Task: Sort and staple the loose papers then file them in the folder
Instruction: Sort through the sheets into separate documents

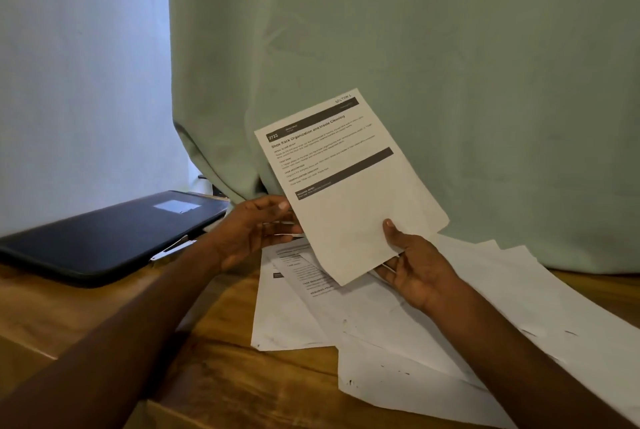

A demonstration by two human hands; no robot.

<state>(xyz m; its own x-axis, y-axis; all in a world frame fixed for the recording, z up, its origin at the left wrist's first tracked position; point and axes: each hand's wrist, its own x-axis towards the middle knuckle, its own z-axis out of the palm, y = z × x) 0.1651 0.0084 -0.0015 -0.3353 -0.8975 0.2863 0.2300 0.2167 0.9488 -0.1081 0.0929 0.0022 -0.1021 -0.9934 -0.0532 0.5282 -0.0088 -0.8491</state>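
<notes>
A printed sheet (349,183) with black header bars is held up in the air, tilted, above the table. My right hand (415,266) grips its lower right edge, thumb on the front. My left hand (256,228) touches its left edge with the fingertips, fingers spread. Several loose white papers (398,321) lie fanned out on the wooden table (214,373) under and right of my hands. A dark folder (104,234) lies closed at the left. A shiny metal stapler (173,248) pokes out from under the folder's near edge.
A green curtain (450,65) hangs right behind the table and drapes onto its back edge. A pale blue curtain (79,75) fills the left background. The table's front edge runs along the bottom left.
</notes>
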